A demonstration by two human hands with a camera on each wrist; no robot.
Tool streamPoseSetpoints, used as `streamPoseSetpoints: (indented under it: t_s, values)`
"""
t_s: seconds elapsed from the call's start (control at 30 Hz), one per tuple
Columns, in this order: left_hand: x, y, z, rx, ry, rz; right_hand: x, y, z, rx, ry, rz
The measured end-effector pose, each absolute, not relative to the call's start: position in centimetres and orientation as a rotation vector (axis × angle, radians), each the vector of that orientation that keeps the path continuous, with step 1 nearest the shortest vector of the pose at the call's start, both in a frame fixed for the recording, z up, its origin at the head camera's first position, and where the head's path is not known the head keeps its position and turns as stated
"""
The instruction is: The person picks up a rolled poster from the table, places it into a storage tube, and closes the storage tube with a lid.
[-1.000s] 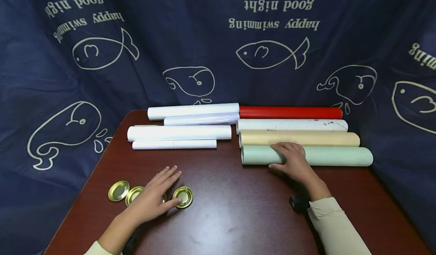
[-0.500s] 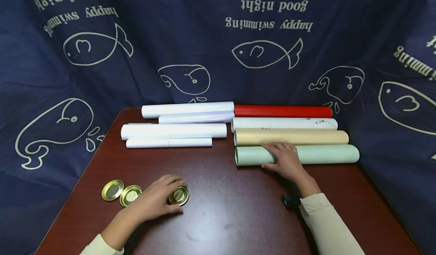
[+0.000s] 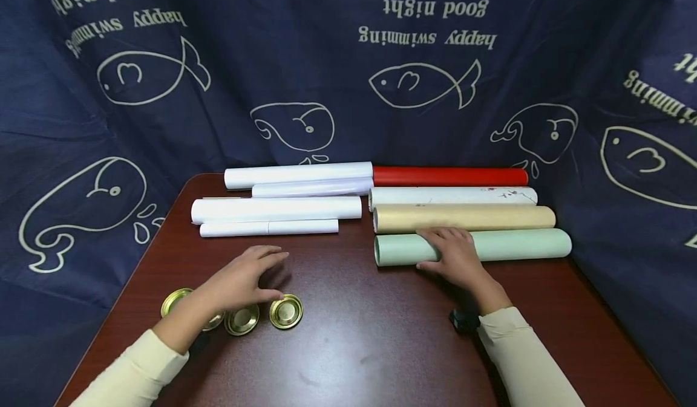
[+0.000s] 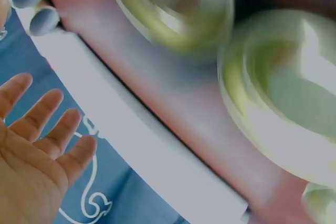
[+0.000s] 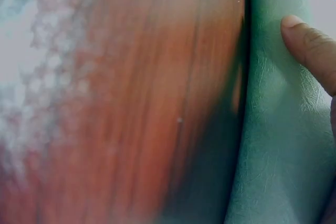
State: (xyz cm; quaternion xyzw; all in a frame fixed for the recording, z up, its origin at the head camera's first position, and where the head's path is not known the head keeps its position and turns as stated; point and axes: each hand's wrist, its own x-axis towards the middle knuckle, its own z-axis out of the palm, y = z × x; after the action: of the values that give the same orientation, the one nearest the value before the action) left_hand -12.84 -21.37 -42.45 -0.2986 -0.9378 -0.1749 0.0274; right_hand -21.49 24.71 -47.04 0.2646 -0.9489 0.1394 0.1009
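Observation:
My left hand [image 3: 245, 280] is raised with its fingers spread, holding nothing, above a row of several shallow gold metal lids. Its thumb overlaps the edge of the rightmost lid [image 3: 286, 312] in the head view. Another lid [image 3: 242, 320] shows below the palm, and the forearm partly covers the lid at the far left [image 3: 175, 298]. In the left wrist view the palm [image 4: 31, 166] faces the camera beside two large, blurred lids. My right hand [image 3: 451, 259] grips a pale green roll [image 3: 523, 245], fingers over its top and thumb [image 5: 310, 48] on its near side.
Behind the green roll lie a tan roll [image 3: 501, 218], a white patterned roll [image 3: 452, 196] and a red roll [image 3: 452, 176]. Several white rolls [image 3: 278, 209] lie at the back left. A dark blue printed curtain [image 3: 305, 44] rises behind the brown table [image 3: 370, 346].
My left hand has come up off the rightmost lids and moved back, uncovering a lid between them. My right hand has stayed on the green roll. The head view has shifted slightly.

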Motion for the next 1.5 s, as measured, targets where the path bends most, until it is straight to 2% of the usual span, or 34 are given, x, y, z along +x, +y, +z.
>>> streamPoseSetpoints:
  t_s: [0.23, 0.5, 0.7, 1.07, 1.5]
  values:
    - [-17.5, -22.9, -42.7, -0.786, -2.929, -0.304, -21.4, 24.7, -46.8, 0.792, -2.812, 0.461]
    - [-19.5, -24.3, -44.4, -0.557, -2.951, -0.178, -21.0, 24.2, -47.0, 0.845, -2.813, 0.422]
    - [-20.4, -25.0, -45.3, -0.609, -2.899, -0.211, -21.0, 24.1, -46.1, 0.892, -2.833, 0.352]
    - [-22.0, -25.5, -46.7, -0.732, -2.753, -0.241, -20.4, 24.3, -45.0, 1.165, -2.788, 0.327]
    - [-22.0, -25.8, -45.8, -0.769, -2.838, -0.277, -19.2, 23.3, -43.6, 1.209, -2.679, 0.370]
